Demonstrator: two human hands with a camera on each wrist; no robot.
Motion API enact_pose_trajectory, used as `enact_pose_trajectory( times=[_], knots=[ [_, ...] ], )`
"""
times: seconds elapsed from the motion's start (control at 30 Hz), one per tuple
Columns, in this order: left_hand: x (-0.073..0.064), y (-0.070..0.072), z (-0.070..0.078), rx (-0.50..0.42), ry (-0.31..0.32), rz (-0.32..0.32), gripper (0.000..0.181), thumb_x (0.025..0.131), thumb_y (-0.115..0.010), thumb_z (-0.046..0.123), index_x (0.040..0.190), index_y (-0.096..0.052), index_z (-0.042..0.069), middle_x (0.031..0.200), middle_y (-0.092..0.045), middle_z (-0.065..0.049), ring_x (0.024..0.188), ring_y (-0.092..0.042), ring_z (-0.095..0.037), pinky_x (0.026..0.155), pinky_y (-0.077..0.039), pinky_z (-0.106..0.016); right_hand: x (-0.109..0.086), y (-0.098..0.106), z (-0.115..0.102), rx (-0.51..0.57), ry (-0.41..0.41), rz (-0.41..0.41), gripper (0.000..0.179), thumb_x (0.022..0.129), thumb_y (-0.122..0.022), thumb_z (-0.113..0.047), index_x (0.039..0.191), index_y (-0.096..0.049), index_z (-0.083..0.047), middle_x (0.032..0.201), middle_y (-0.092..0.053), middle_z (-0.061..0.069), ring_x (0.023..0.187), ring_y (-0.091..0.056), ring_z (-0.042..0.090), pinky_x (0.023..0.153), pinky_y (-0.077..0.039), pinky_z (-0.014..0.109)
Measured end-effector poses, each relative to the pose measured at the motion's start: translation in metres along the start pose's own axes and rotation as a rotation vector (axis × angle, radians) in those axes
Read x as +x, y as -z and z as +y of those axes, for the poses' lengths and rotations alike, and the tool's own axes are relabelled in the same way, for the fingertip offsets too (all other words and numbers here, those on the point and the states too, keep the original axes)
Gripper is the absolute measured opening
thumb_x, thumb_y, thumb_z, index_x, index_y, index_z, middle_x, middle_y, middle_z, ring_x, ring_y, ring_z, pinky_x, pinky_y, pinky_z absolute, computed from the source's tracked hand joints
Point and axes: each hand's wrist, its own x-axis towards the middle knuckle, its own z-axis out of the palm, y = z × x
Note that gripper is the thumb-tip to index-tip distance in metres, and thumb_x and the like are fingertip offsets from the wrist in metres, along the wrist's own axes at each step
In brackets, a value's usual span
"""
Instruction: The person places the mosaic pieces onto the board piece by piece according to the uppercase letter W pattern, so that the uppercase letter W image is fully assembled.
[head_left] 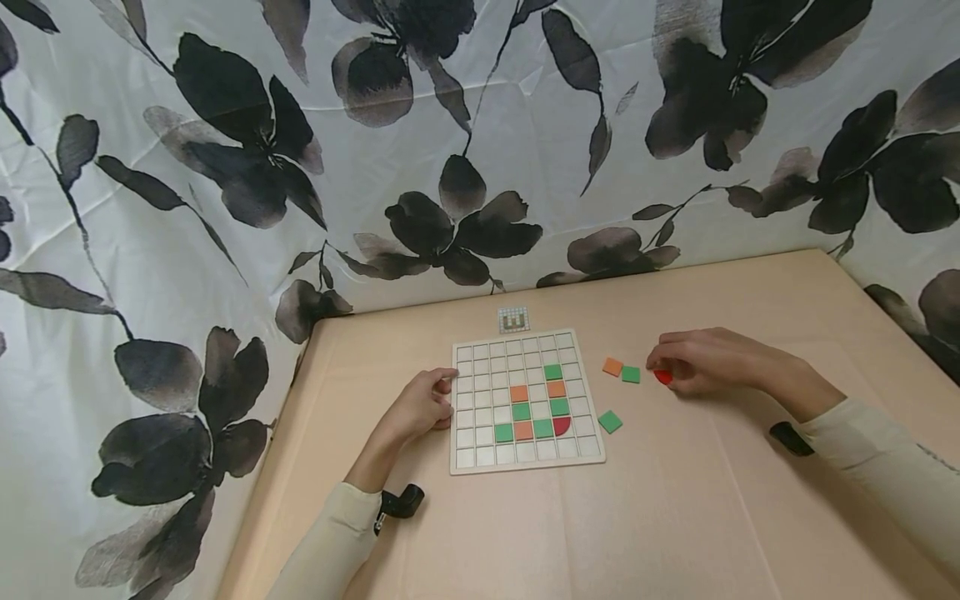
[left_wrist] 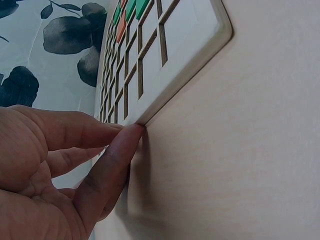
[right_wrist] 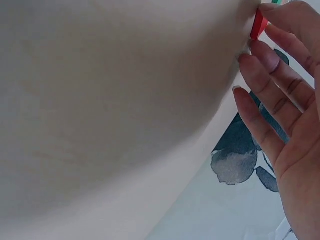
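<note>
A white grid board point(head_left: 465, 457) lies on the table, with green, orange and red tiles set in some of its squares. At its left edge, my left hand point(head_left: 418, 407) pinches the rim between thumb and forefinger; the left wrist view shows the fingertips meeting at the board's side. Right of the board, my right hand point(head_left: 701, 360) holds a red tile point(head_left: 663, 377) between thumb and fingers, close over the table. In the right wrist view that red tile point(right_wrist: 257, 24) is seen edge-on, and the other fingers are spread loosely.
Between board and right hand lie a loose orange tile point(head_left: 612, 367) and a green tile point(head_left: 631, 375) beside it. Another green tile point(head_left: 610, 422) sits near the board's right edge. A small pattern card point(head_left: 513, 320) lies behind the board. A floral curtain point(head_left: 480, 125) hangs along the table's back.
</note>
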Motion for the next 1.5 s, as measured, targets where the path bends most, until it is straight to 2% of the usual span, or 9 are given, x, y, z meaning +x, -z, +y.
enact_pose_trajectory(
  times=[0.23,0.37,0.67,0.87,1.17,1.5],
  knots=[
    [-0.002,-0.001,0.000,-0.003,-0.004,0.002,0.069,0.084,-0.059,-0.023,0.147,-0.049,0.001,0.112,-0.045,-0.016,0.083,-0.052,-0.019,0.059,-0.056,-0.030,-0.003,0.001,-0.001,0.014,-0.022,0.020,0.026,0.078,-0.084,-0.018,0.101,-0.073,-0.024,0.091,-0.058,-0.015,0.080,-0.055,0.005,0.067,-0.051,0.024],
    [-0.003,-0.001,0.000,-0.010,-0.005,0.003,0.069,0.084,-0.058,-0.023,0.147,-0.049,0.001,0.112,-0.044,-0.016,0.083,-0.052,-0.019,0.059,-0.056,-0.030,-0.002,0.002,0.000,0.030,-0.036,0.004,0.025,0.077,-0.086,-0.019,0.098,-0.073,-0.024,0.090,-0.058,-0.015,0.080,-0.055,0.006,0.066,-0.051,0.023],
    [-0.002,-0.002,-0.002,-0.019,0.000,0.002,0.068,0.085,-0.059,-0.023,0.147,-0.049,0.002,0.112,-0.044,-0.016,0.083,-0.051,-0.019,0.059,-0.056,-0.030,-0.002,0.000,0.003,0.016,-0.041,0.028,0.025,0.075,-0.085,-0.019,0.093,-0.070,-0.028,0.089,-0.057,-0.019,0.078,-0.055,0.004,0.066,-0.051,0.021],
    [-0.002,-0.003,-0.001,-0.004,-0.008,0.003,0.068,0.086,-0.058,-0.023,0.148,-0.049,0.002,0.111,-0.044,-0.015,0.084,-0.052,-0.019,0.059,-0.056,-0.030,-0.001,0.006,0.000,0.026,-0.052,0.027,0.025,0.076,-0.084,-0.020,0.094,-0.069,-0.028,0.085,-0.058,-0.018,0.076,-0.053,0.006,0.064,-0.049,0.021],
    [-0.001,-0.003,-0.002,-0.002,-0.009,0.003,0.067,0.087,-0.058,-0.022,0.148,-0.049,0.003,0.111,-0.044,-0.015,0.084,-0.053,-0.020,0.060,-0.057,-0.030,0.007,0.014,-0.001,0.066,-0.024,0.011,0.027,0.077,-0.082,-0.019,0.095,-0.067,-0.032,0.087,-0.058,-0.021,0.077,-0.052,0.003,0.065,-0.047,0.022],
    [-0.001,-0.003,-0.002,-0.005,-0.007,0.003,0.067,0.087,-0.057,-0.022,0.148,-0.049,0.003,0.110,-0.044,-0.014,0.083,-0.052,-0.019,0.059,-0.056,-0.029,0.021,0.027,-0.018,0.128,-0.008,-0.025,0.026,0.080,-0.082,-0.021,0.099,-0.069,-0.030,0.092,-0.062,-0.022,0.082,-0.059,0.004,0.069,-0.050,0.024]
  ],
)
